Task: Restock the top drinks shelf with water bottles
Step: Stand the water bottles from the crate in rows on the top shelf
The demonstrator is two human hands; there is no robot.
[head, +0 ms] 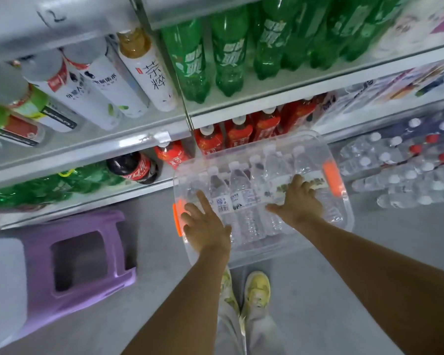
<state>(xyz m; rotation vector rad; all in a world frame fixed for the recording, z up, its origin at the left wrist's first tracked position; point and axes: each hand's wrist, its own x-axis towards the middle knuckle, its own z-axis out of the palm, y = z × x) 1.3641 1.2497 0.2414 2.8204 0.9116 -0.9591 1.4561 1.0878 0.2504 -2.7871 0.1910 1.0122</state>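
A clear plastic bin (342,198) with orange latches stands on the floor below the shelves. Several water bottles (244,196) lie side by side in it, caps pointing toward the shelves. My left hand (205,226) is spread with straight fingers over the bottles at the bin's left end, beside the left latch. My right hand (299,201) lies on the bottles at the right end, thumb stretched out to the left and fingers bent over one water bottle (308,167). The top drinks shelf is out of view.
Shelves (241,116) hold green soda bottles (228,55), red-labelled bottles (239,131), white tea bottles (149,70) and a cola bottle (133,167). Wrapped packs of water (400,170) lie on the floor at right. A purple stool (87,254) stands at left. My feet (256,293) are just behind the bin.
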